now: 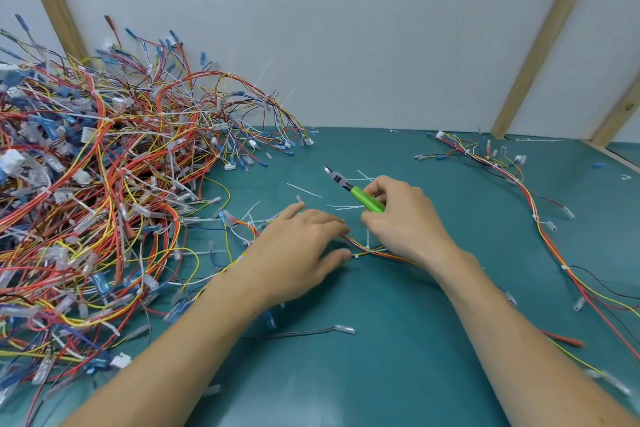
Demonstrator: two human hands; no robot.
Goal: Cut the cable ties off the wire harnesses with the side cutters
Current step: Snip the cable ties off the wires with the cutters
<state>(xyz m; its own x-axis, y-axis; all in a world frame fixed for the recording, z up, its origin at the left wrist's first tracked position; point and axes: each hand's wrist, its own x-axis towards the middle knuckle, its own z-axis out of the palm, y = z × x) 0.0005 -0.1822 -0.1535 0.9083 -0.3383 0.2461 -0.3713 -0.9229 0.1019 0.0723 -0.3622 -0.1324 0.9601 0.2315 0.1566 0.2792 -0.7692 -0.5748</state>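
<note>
Green mat [398, 340] covering the bench, pale wall panels [346, 28] with wooden strips closing it in behind. Taking up the whole left side: pile [97, 191] of tied harnesses, probably waiting for their turn and kept within reach. Lying well apart at the right: loose harness [540, 229], seemingly put aside, though a few white ties are showing on it. Running between both hands at the centre: working harness [374, 251], kept flat on the mat. Pressing it down with spread, nearly straight fingers, likely to stop it from sliding: left hand [294, 253]. Curling fingers around the green handles, resting just over the wires: right hand [405, 218]. Pointing up and away from the work, not yet brought to any tie: cutters [349, 189]; cannot tell if the blades are apart. Sitting on the wires between the hands, likely the next to be cut: white tie [367, 247]. Lying scattered behind the hands: cut ties [304, 190], left where fallen.
</note>
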